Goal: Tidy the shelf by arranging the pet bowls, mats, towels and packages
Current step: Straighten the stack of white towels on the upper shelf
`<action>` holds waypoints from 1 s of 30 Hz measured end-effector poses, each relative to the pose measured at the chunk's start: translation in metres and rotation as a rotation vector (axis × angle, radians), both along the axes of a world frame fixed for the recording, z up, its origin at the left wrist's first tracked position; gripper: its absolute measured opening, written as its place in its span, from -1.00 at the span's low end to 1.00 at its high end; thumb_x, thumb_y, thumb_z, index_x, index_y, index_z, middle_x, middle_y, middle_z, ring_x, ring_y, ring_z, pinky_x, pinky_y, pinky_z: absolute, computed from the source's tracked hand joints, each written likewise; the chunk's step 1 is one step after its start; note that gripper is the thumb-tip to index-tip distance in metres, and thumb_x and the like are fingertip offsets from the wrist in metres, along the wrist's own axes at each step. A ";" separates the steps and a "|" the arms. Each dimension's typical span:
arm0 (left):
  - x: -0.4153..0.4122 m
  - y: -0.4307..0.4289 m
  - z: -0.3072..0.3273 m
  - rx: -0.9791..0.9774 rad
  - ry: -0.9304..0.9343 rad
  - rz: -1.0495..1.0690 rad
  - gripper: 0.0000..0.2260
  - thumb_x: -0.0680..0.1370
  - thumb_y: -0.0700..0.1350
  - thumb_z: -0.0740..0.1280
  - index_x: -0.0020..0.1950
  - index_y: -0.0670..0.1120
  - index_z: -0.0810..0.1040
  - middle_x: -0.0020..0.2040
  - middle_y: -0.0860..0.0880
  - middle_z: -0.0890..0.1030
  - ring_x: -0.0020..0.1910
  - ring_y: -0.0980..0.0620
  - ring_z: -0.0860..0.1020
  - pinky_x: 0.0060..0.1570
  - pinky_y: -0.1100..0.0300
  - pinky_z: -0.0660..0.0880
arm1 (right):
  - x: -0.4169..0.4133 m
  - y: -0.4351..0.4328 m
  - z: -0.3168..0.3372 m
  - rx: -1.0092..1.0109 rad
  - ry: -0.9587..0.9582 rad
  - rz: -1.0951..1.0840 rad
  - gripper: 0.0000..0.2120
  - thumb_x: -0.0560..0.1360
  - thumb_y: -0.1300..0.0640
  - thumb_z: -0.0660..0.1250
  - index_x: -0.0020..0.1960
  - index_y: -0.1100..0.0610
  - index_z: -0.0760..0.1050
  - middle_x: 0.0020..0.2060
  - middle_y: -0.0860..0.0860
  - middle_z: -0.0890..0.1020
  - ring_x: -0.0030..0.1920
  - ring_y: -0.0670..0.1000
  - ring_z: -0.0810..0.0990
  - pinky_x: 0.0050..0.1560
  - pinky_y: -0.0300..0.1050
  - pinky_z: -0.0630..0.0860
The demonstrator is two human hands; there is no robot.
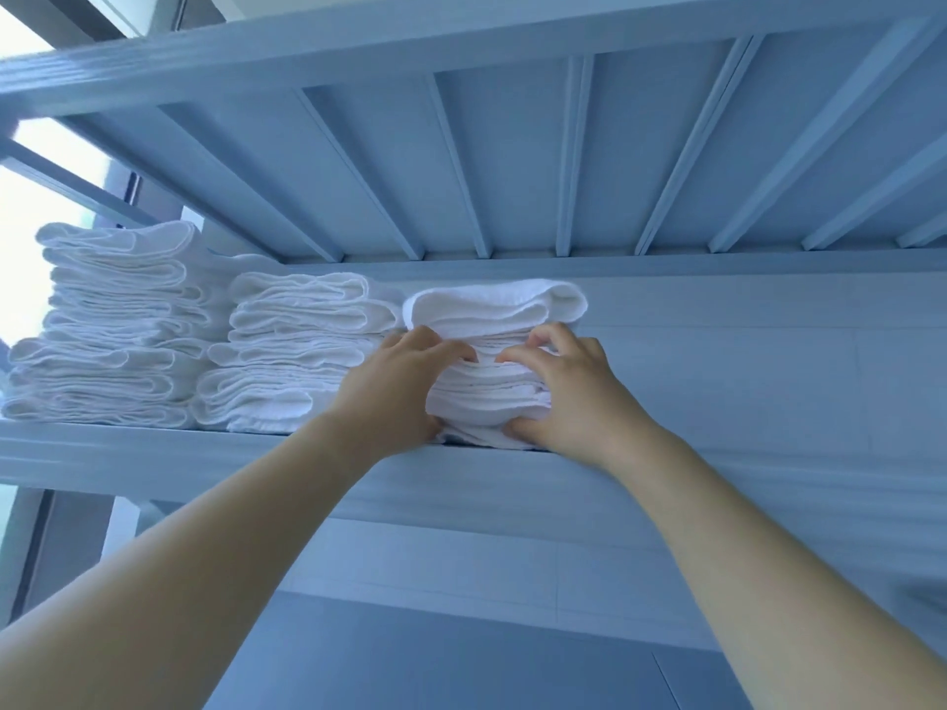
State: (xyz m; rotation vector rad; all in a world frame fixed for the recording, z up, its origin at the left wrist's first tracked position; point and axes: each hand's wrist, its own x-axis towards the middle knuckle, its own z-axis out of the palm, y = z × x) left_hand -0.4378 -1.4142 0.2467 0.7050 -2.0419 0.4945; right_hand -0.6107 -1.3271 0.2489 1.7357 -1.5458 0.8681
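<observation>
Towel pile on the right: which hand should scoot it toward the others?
Probably the right hand: it holds the outer side of the folded white towel pile; the left hand sits toward the middle white pile.

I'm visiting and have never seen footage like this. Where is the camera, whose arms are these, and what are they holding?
No machine here: a person wears a camera on the head, so you see their own bare arms reaching up. The view looks up at a shelf holding three stacks of folded white towels side by side, with a slatted shelf above. The left hand and right hand grip the rightmost stack from either side, fingers curled on its front. A bright window shows at far left.
</observation>
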 end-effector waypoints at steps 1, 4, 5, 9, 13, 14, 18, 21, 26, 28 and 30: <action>0.001 0.000 0.000 -0.003 -0.009 -0.001 -0.42 0.34 -0.14 0.41 0.29 0.21 0.34 0.20 0.09 0.38 0.24 0.01 0.31 -0.01 0.03 0.49 | 0.000 0.001 0.000 0.005 -0.005 0.010 -0.45 0.33 0.03 0.46 0.27 -0.16 0.38 0.25 -0.12 0.26 0.27 0.01 0.20 0.20 0.02 0.42; 0.002 0.002 0.000 -0.018 -0.011 -0.001 -0.43 0.37 -0.21 0.35 0.31 0.19 0.36 0.09 0.03 0.40 0.16 -0.02 0.35 -0.03 0.06 0.47 | 0.001 0.005 0.000 -0.007 -0.001 0.017 -0.50 0.36 0.05 0.45 0.26 -0.15 0.42 0.24 -0.11 0.30 0.26 0.00 0.23 0.21 -0.10 0.37; 0.003 0.003 -0.001 -0.025 -0.003 -0.001 -0.44 0.37 -0.23 0.35 0.31 0.18 0.37 0.07 0.02 0.40 0.15 -0.03 0.36 -0.03 0.06 0.46 | 0.002 0.006 0.000 -0.031 0.003 0.019 -0.52 0.37 0.06 0.43 0.25 -0.16 0.43 0.23 -0.11 0.32 0.25 0.00 0.25 0.20 -0.08 0.38; 0.006 0.000 -0.007 -0.068 0.115 -0.037 -0.49 0.35 -0.19 0.38 0.25 0.14 0.42 0.04 0.02 0.42 0.13 -0.04 0.38 -0.06 0.04 0.47 | 0.005 0.009 -0.005 -0.092 0.011 0.051 -0.56 0.40 0.02 0.39 0.26 -0.17 0.43 0.23 -0.13 0.35 0.24 -0.01 0.27 0.18 0.01 0.43; 0.003 -0.001 -0.007 -0.092 0.072 0.002 -0.46 0.34 -0.16 0.37 0.28 0.15 0.37 0.21 0.05 0.36 0.24 -0.01 0.31 -0.01 0.11 0.36 | 0.006 0.011 -0.003 -0.022 0.039 -0.032 -0.46 0.42 -0.18 0.35 0.35 -0.19 0.29 0.37 -0.11 0.22 0.37 0.02 0.15 0.27 0.12 0.33; 0.003 -0.001 -0.007 -0.108 0.052 -0.004 -0.45 0.34 -0.14 0.36 0.29 0.16 0.35 0.26 0.04 0.32 0.28 -0.02 0.27 0.10 0.07 0.33 | 0.006 0.012 -0.002 -0.023 0.056 -0.078 -0.43 0.41 -0.24 0.32 0.37 -0.21 0.25 0.40 -0.11 0.17 0.39 0.02 0.12 0.29 0.12 0.27; 0.004 0.004 -0.011 -0.150 0.054 -0.087 -0.41 0.31 0.12 0.10 0.36 0.17 0.26 0.39 0.01 0.18 0.35 -0.04 0.13 0.27 -0.04 0.20 | 0.013 0.018 -0.001 -0.175 0.165 -0.154 -0.45 0.44 -0.33 0.17 0.38 -0.21 0.22 0.43 -0.07 0.11 0.43 0.02 0.03 0.27 0.09 0.09; -0.003 -0.002 -0.009 -0.139 0.088 -0.093 -0.37 0.40 0.20 -0.10 0.47 0.13 0.10 0.50 -0.01 0.06 0.47 -0.03 0.00 0.35 -0.06 0.14 | 0.020 0.010 0.004 -0.147 0.133 -0.198 -0.52 0.55 -0.24 0.02 0.43 -0.16 0.16 0.50 -0.04 -0.01 0.49 0.06 -0.11 0.36 0.24 0.01; -0.006 -0.020 -0.008 -0.146 0.003 -0.044 -0.32 0.42 0.29 -0.26 0.52 0.07 -0.03 0.55 -0.03 -0.03 0.52 -0.05 -0.09 0.46 0.00 -0.01 | 0.022 -0.003 0.004 0.058 0.008 -0.171 -0.51 0.57 -0.23 -0.07 0.47 -0.18 0.04 0.51 -0.16 -0.17 0.50 0.09 -0.29 0.36 0.44 0.04; -0.004 -0.024 -0.007 -0.127 -0.030 -0.017 -0.30 0.40 0.30 -0.30 0.52 0.08 -0.08 0.55 -0.03 -0.08 0.52 -0.04 -0.10 0.47 -0.01 -0.02 | 0.021 -0.006 0.006 0.089 0.016 -0.168 -0.51 0.57 -0.24 -0.08 0.48 -0.19 0.02 0.51 -0.16 -0.18 0.49 0.11 -0.30 0.36 0.43 0.05; -0.005 -0.027 -0.006 -0.100 -0.055 0.009 -0.29 0.38 0.30 -0.33 0.51 0.10 -0.13 0.55 0.00 -0.13 0.52 -0.02 -0.13 0.48 -0.02 -0.05 | 0.020 -0.008 0.008 0.106 0.017 -0.170 -0.50 0.57 -0.24 -0.08 0.48 -0.20 0.01 0.51 -0.16 -0.18 0.49 0.11 -0.30 0.37 0.41 0.04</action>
